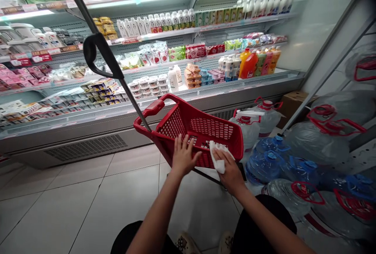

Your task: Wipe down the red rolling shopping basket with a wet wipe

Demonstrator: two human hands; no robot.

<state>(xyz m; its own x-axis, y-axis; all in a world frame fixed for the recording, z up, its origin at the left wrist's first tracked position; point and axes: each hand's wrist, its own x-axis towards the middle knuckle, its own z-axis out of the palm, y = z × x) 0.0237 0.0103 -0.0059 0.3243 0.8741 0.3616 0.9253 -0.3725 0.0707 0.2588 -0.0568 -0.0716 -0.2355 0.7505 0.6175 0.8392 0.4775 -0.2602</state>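
In front of me stands a red plastic shopping cart [173,144] with perforated basket walls and a curved handle. My left hand [184,156] is open, fingers spread, at the near side wall of the basket; whether the palm touches it I cannot tell. A white cloth or wipe [216,162] is in my right hand [230,172], pressed against the rim and near side at the basket's right part. That hand's fingers lie over the cloth. A long grey pole with a black hooked grip [100,56] slants down to the cart's handle end.
A lit refrigerated shelf unit [188,101] with bottles, cups and packs runs behind the cart. Large water jugs [267,166] with red or blue handles crowd the floor on the right, close to the cart. Tiled floor [123,203] lies to the left. A cardboard box [293,103] stands behind the jugs.
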